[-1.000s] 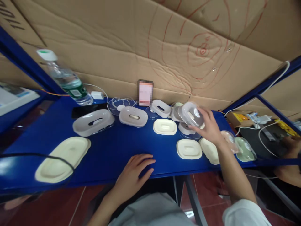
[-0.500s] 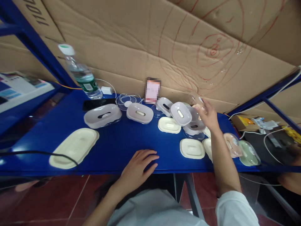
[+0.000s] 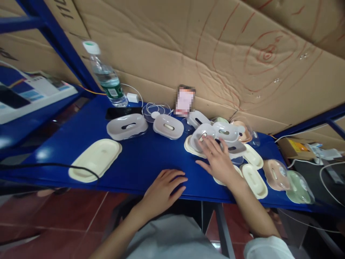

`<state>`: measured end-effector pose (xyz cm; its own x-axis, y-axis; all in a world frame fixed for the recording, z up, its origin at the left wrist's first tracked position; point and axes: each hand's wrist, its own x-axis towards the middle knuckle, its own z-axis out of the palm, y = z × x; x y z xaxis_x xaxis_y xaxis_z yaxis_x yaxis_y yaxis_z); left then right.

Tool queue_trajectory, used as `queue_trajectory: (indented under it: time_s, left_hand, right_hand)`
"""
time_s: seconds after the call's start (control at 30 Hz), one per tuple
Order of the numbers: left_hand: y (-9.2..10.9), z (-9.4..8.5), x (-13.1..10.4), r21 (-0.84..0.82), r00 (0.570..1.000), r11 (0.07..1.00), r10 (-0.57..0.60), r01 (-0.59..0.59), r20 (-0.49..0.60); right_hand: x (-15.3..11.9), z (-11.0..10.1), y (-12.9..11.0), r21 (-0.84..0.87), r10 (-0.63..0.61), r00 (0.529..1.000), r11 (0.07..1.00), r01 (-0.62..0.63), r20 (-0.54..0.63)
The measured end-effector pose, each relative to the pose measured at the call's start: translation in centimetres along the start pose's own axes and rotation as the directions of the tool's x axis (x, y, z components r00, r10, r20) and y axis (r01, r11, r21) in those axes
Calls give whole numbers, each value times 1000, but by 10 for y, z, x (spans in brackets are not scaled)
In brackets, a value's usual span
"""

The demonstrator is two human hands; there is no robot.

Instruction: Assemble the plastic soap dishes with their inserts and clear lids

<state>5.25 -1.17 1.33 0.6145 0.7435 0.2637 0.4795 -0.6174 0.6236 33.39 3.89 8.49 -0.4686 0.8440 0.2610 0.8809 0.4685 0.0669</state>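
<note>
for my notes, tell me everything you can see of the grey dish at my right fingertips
The grey dish is pale and smooth, apparently plastic, with a rounded oval outline, raised sides and a slot in its middle where something cream shows. It overlaps a cream dish on the blue table, whose rim shows past its left and near edges. The fingers of your right hand lie over its near right part, seemingly touching, and hide some of it. Its exact tilt is hard to tell.
</note>
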Motion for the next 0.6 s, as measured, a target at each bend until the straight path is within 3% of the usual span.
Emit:
queue_trajectory:
  time_s: [0.07, 0.17, 0.37, 0.6]
  left_hand:
    - [0, 0, 0, -1, 1000, 1000, -2, 2, 5]
    - [1, -1, -1, -3, 1000, 1000, -9, 9, 5]
    - [0, 0, 1, -2, 1000, 1000, 7, -7, -2]
    - [0, 2, 0, 4, 1000, 1000, 10, -10, 13]
  right_hand:
    - [2, 7, -8, -29, -3, 1000, 1000, 4, 19]
    - [6, 16, 1, -64, 31, 1000, 997, -31, -4]
    - [9, 19, 6, -65, -47, 996, 997, 52, 79]
    - [15, 24, -3, -110, -39, 999, 993, 43, 35]
